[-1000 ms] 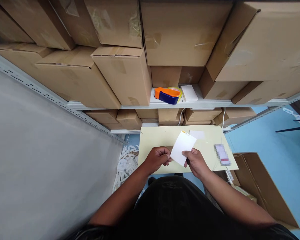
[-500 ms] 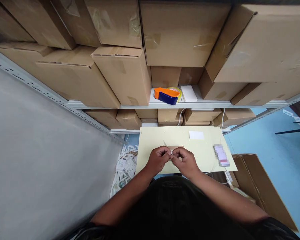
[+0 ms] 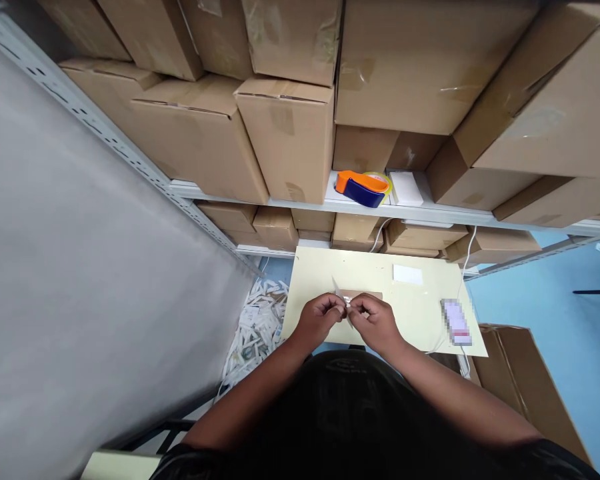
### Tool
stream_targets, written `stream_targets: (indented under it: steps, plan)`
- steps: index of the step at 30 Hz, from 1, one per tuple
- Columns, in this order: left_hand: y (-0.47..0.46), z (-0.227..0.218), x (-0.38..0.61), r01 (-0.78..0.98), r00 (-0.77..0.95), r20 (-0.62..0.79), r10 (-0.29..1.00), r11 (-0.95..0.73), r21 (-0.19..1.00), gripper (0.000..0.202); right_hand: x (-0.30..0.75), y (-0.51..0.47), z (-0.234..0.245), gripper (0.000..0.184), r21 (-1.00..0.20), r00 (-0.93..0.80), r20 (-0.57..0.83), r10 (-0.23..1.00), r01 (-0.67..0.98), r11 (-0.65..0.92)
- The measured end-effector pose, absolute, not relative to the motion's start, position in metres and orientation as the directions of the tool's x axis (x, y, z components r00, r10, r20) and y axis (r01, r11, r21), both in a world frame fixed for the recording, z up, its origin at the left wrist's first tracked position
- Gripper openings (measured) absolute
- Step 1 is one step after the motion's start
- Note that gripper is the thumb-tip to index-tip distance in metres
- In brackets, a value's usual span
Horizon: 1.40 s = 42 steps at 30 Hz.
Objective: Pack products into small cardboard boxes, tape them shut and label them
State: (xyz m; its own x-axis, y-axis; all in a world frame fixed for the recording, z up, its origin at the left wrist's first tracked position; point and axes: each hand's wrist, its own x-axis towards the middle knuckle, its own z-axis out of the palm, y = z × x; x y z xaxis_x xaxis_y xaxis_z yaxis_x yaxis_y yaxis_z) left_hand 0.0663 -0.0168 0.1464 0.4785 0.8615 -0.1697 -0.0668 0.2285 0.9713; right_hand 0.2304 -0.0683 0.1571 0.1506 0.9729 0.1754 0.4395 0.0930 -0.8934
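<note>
Over the front of the pale yellow table [image 3: 310, 273], both hands meet with their fingertips almost touching. My left hand [image 3: 320, 319] is closed in a pinch on a thin whitish strip [image 3: 337, 288]. My right hand [image 3: 377, 323] pinches the same strip from the other side. One pointed end of it sticks up past the fingers, and a little shows below them; the middle is hidden by the fingertips. What the strip is made of, I cannot tell. Behind the hands a brown cardboard piece [image 3: 375, 295] lies flat on the table.
A white card [image 3: 408, 275] and a phone-like blurred device [image 3: 456, 322] lie on the table. An orange and blue tape dispenser [image 3: 363, 189] sits on the shelf among cardboard boxes [image 3: 285, 140]. White scraps [image 3: 260, 323] heap up at left by the wall [image 3: 105, 267]. An open carton [image 3: 525, 373] stands at right.
The view has turned a little to the left, so things appear further right. Both hands stay together in their pinch, and slightly more of the strip shows around the fingers.
</note>
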Motion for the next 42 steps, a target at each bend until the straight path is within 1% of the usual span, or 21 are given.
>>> stream_targets:
  steps: [2, 5, 10, 18, 22, 29, 32, 34, 39, 42]
  plan:
    - [-0.016, 0.15, 0.065, -0.045, 0.468, -0.149, 0.871, 0.192, 0.98, 0.014, 0.226, -0.07, 0.157, 0.009, -0.849, 0.107, 0.265, 0.958, 0.498, 0.179]
    - [-0.016, 0.151, 0.061, 0.02, 0.453, -0.14, 0.88, 0.147, 0.989, 0.014, 0.223, -0.072, 0.156, 0.008, -0.749, 0.03, 0.381, 0.924, 0.596, 0.289]
    - [-0.019, 0.15, 0.058, 0.113, 0.429, -0.115, 0.896, 0.074, 0.991, 0.011, 0.223, -0.074, 0.152, 0.01, -0.601, -0.035, 0.493, 0.87, 0.709, 0.369]
    - [-0.024, 0.152, 0.064, 0.19, 0.417, -0.086, 0.905, 0.006, 0.982, 0.01, 0.224, -0.078, 0.155, 0.014, -0.419, -0.091, 0.563, 0.821, 0.825, 0.378]
    - [-0.024, 0.153, 0.067, 0.205, 0.426, -0.086, 0.901, -0.003, 0.979, 0.011, 0.226, -0.082, 0.153, 0.014, -0.379, -0.098, 0.558, 0.824, 0.853, 0.358]
    - [-0.023, 0.153, 0.072, 0.2, 0.424, -0.11, 0.899, 0.026, 0.98, 0.009, 0.229, -0.084, 0.15, 0.015, -0.362, -0.107, 0.553, 0.826, 0.862, 0.354]
    - [-0.024, 0.15, 0.074, 0.215, 0.421, -0.115, 0.9, 0.024, 0.976, 0.009, 0.228, -0.086, 0.15, 0.017, -0.374, -0.108, 0.542, 0.833, 0.857, 0.354]
    - [-0.024, 0.149, 0.074, 0.216, 0.436, -0.111, 0.893, 0.016, 0.976, 0.008, 0.228, -0.086, 0.151, 0.018, -0.42, -0.092, 0.519, 0.85, 0.838, 0.348]
    - [-0.022, 0.149, 0.072, 0.194, 0.451, -0.101, 0.887, 0.013, 0.981, 0.009, 0.228, -0.085, 0.152, 0.015, -0.617, -0.017, 0.414, 0.91, 0.73, 0.294]
    - [-0.022, 0.148, 0.069, 0.18, 0.461, -0.086, 0.883, 0.002, 0.984, 0.011, 0.227, -0.081, 0.152, 0.012, -0.688, -0.001, 0.373, 0.928, 0.671, 0.278]
